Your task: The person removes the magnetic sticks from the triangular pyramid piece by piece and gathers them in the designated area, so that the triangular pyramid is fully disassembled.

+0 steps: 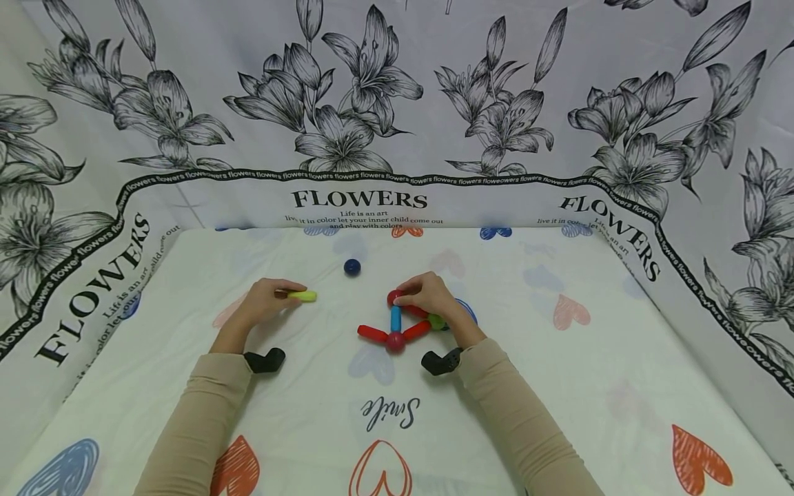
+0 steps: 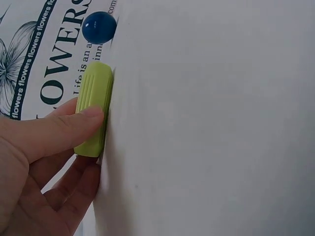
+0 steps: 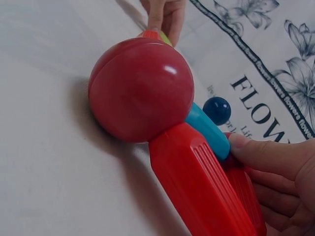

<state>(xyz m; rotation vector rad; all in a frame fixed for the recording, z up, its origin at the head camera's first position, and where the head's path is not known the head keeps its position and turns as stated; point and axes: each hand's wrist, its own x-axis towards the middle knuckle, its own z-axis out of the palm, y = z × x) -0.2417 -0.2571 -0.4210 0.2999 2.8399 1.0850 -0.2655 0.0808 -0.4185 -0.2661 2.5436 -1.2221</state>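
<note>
My left hand (image 1: pixel 267 301) pinches a yellow-green toy building rod (image 2: pixel 94 108) between thumb and fingers, just over the cloth. My right hand (image 1: pixel 429 295) pinches the far red ball (image 1: pixel 393 297) of a joined ball-and-rod piece. From that ball a light blue rod (image 1: pixel 395 318) runs to a near red ball (image 3: pixel 141 90), where red rods (image 1: pixel 372 333) branch left and right. At the right side a green ball (image 1: pixel 437 322) is partly hidden by my right wrist. A loose dark blue ball (image 1: pixel 352 267) lies beyond, between the hands.
A white cloth (image 1: pixel 558 413) printed with hearts covers the table. Behind it hangs a flower-printed curtain (image 1: pixel 496 138), also along both sides. Black wrist cameras (image 1: pixel 265 360) sit at both cuffs.
</note>
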